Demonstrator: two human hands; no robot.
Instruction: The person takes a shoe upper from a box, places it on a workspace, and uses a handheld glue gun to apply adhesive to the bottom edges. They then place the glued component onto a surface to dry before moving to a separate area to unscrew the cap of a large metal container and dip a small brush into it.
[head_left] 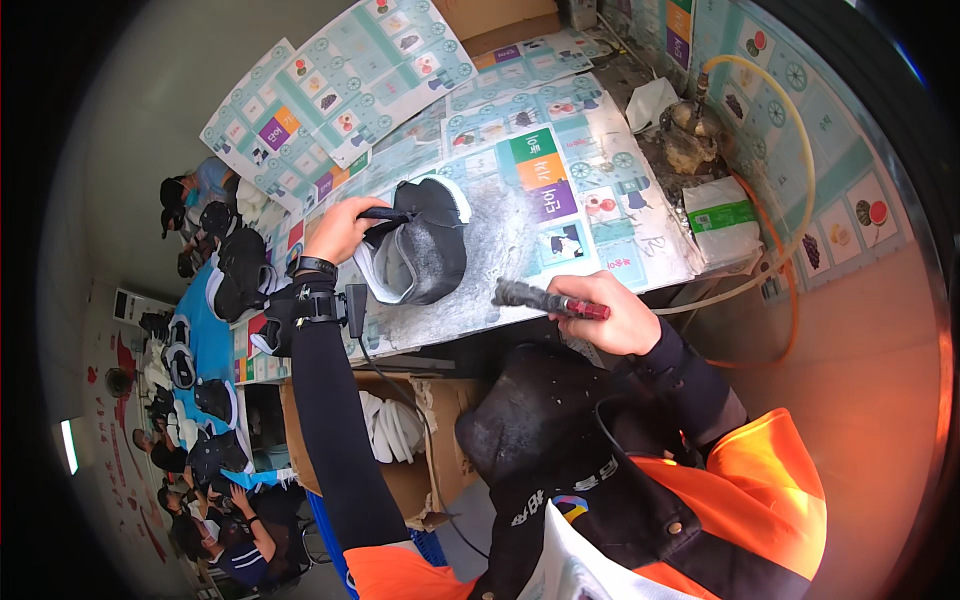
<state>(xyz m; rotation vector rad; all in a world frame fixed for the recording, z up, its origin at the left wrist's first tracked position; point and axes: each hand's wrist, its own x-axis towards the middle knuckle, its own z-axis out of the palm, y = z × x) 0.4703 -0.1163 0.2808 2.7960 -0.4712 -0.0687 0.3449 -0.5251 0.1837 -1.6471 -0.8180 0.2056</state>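
Note:
A black shoe point(437, 245) with a white sole edge rests on the sheet-covered worktop, its opening toward me. Greyish dust clings to its upper. My left hand point(338, 232) is closed on the black tongue or strap at the shoe's left side. Off to the right of the shoe and apart from it, my right hand point(612, 312) is wrapped round a short dark tool point(525, 296) with a fuzzy, dust-coated front and a red rear end. The tool's tip points left, toward the shoe. Its exact kind does not show.
Printed sheets point(400, 75) cover the dusty worktop. A yellow hose point(812, 170), a grimy lump point(690, 135) and a green-and-white packet point(722, 215) are at the right. Below stands a cardboard box point(445, 440). More black shoes point(245, 265) and several people line the left.

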